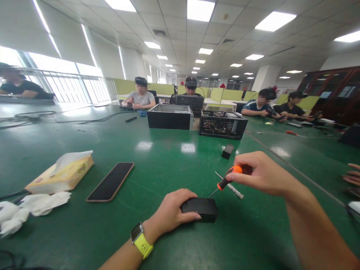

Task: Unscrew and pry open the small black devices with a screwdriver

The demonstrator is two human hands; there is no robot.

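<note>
A small black box-shaped device (201, 208) lies on the green table, its kind not clear from here. My left hand (176, 208) grips its left end, thumb along the near side and fingers over the far side. In my right hand (257, 172) is a screwdriver (223, 183) with an orange and black handle, slanted down to the left. Its thin shaft reaches the far edge of the black device; whether the tip touches is hard to see. Behind the screwdriver lies a slim silver tool (235, 191). Farther off sits a small black block (227, 151).
To the left are a phone (111, 182), a tissue pack (62, 172) and crumpled tissues (42, 202). Two open computer cases (170, 119) (222, 125) stand across the table (157, 165). Several people sit around it. Another person's hand (353, 175) shows at the right edge. Cables (28, 117) run at far left.
</note>
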